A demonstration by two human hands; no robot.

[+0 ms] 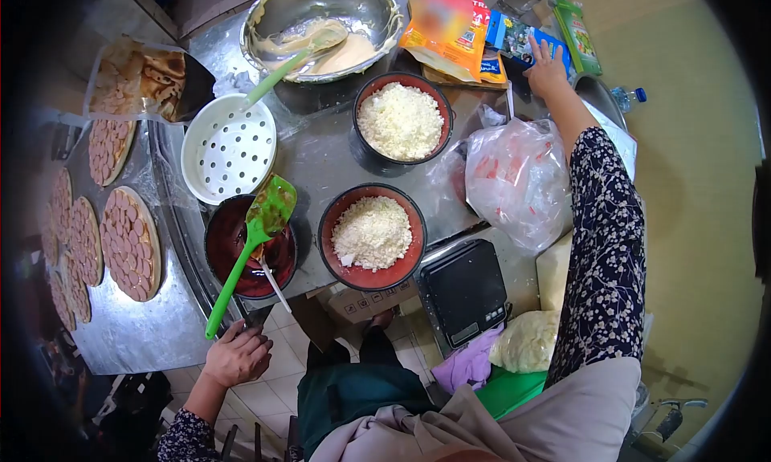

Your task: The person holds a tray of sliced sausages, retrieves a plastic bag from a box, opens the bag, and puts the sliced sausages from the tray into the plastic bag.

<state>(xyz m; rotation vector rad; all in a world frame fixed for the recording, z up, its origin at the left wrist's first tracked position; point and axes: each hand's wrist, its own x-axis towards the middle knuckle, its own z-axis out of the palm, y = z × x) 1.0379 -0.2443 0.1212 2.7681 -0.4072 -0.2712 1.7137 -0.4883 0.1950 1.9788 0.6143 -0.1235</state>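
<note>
My right hand (548,70) is stretched out at the upper right, fingers spread over a blue packet (518,38), beside an orange and red packet (458,32). At the lower left my left hand (239,356) is by the table's front edge, fingers loosely curled, just below the handle of a green spatula (255,233). The spatula lies across a bowl of dark red sauce (221,245), which also holds a white-handled utensil. Two red-lined bowls hold grated white cheese, one at the centre (373,233), one behind it (401,122).
Sausage-topped pizzas (130,244) lie on a metal tray (173,333) at the left. A metal mixing bowl (257,48) is at the back, near a white strainer (229,149). A plastic bag (518,181) and a black scale (462,289) are at the right.
</note>
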